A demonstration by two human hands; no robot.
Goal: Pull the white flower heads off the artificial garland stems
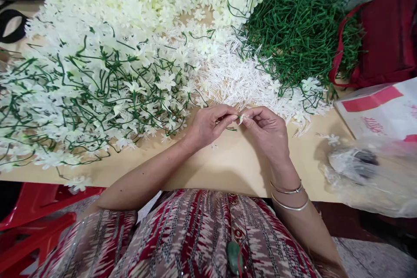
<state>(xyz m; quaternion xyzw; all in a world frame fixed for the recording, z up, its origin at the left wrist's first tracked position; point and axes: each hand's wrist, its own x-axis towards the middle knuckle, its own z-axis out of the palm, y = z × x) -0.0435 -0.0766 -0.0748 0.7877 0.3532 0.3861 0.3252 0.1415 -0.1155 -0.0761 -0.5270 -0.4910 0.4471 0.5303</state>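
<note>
My left hand [210, 125] is closed in a pinch on a green plastic stem [232, 129], whose end pokes out below the fingertips. Against it, my right hand [269, 132] pinches a small white flower piece [241, 119]; a thin white strand sticks out between those fingers. The two hands' fingertips almost meet above the table, and exactly how the pieces join is hidden. Just beyond them spreads a heap of thin white stamens [228, 80]. To the left lies a big pile of white artificial flowers on green stems [110, 82].
Loose white petals [130, 0] are heaped at the back, with a tangle of green stems [293, 30] to their right. A red bag [384, 34], a white carton [374, 108] and a clear plastic bag [384, 178] line the right side. Red stools [42, 234] stand below left.
</note>
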